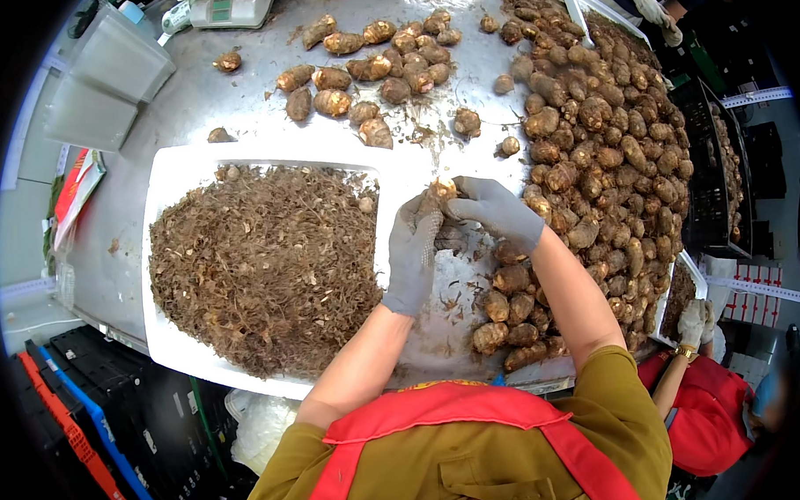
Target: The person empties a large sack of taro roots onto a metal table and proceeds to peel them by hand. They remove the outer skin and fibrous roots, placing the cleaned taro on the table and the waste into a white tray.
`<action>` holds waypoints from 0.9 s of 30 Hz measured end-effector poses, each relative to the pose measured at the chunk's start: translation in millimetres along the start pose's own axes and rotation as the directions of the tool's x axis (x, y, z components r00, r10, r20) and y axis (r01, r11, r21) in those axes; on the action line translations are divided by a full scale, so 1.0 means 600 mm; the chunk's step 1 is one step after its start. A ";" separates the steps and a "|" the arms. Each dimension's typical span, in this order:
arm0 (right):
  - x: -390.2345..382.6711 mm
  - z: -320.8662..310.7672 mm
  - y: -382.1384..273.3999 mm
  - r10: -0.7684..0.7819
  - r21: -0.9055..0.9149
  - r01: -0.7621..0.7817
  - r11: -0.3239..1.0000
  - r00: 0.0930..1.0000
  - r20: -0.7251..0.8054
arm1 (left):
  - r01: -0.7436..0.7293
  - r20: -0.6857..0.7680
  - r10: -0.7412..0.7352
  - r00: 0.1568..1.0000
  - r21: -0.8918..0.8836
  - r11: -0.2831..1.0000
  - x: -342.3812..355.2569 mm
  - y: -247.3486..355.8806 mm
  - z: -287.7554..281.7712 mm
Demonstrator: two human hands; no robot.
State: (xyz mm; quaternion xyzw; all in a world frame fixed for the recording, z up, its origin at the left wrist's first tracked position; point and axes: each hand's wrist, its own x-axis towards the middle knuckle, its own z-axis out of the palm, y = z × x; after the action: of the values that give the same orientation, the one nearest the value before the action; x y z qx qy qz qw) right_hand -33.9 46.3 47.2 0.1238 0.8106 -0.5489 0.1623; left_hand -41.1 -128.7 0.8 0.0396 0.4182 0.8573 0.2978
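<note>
In front of my chest, over the metal table, both grey-gloved hands close around one small taro [443,189], whose pale cut end shows above the fingers. My left hand [412,254] wraps it from the left; my right hand [502,213] pinches it from the right. Between the fingers, the taro's lower part is hidden. Left of my hands stands a white foam box [155,232] full of brown fibrous peelings [264,263]. To the right lies a large heap of rough brown taros [605,181]. Beyond the box, several taros with trimmed pale patches [398,65] lie loosely grouped.
Translucent bins [112,70] and a scale [229,9] stand at the far left. A black crate [710,173] borders the heap. Co-workers' gloved hands [649,7] appear at far right and, lower right, another gloved hand [695,321]. Dark crates [115,410] sit lower left.
</note>
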 end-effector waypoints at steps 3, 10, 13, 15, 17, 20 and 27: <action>0.036 -0.011 0.017 -0.021 0.322 -0.005 0.947 0.997 0.078 | 0.055 -0.079 -0.052 0.995 0.031 0.998 -0.009 0.005 0.011; 0.160 -0.064 -0.117 -0.233 0.356 0.372 0.857 0.896 -0.377 | 0.233 0.051 -0.237 0.970 0.062 0.970 -0.011 -0.006 -0.011; 0.185 -0.104 -0.048 -0.252 -0.270 0.112 0.956 0.783 -0.569 | 0.246 0.055 -0.249 0.967 0.061 0.967 -0.013 0.005 -0.003; 0.181 -0.101 0.008 -0.214 -0.524 -0.097 0.846 0.839 -0.501 | 0.276 0.066 -0.280 0.958 0.068 0.959 -0.011 0.005 0.000; 0.170 -0.092 0.042 -0.190 -0.611 -0.158 0.775 0.865 -0.465 | 0.277 0.061 -0.281 0.958 0.075 0.958 -0.014 0.007 0.004; 0.128 -0.063 0.046 -0.196 -0.482 -0.049 0.875 0.873 -0.446 | 0.260 0.057 -0.266 0.962 0.091 0.961 -0.016 0.004 0.000; -0.056 0.065 0.027 -0.410 -0.290 0.305 0.907 0.795 -0.447 | 0.221 0.154 -0.204 0.967 -0.099 0.970 -0.011 -0.002 0.003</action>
State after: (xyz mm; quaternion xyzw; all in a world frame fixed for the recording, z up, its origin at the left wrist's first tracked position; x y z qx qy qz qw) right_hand 8.0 15.3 33.4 0.0877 0.8848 -0.4332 -0.1476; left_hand -34.6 -130.5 2.4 0.0384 0.3473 0.8381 0.4190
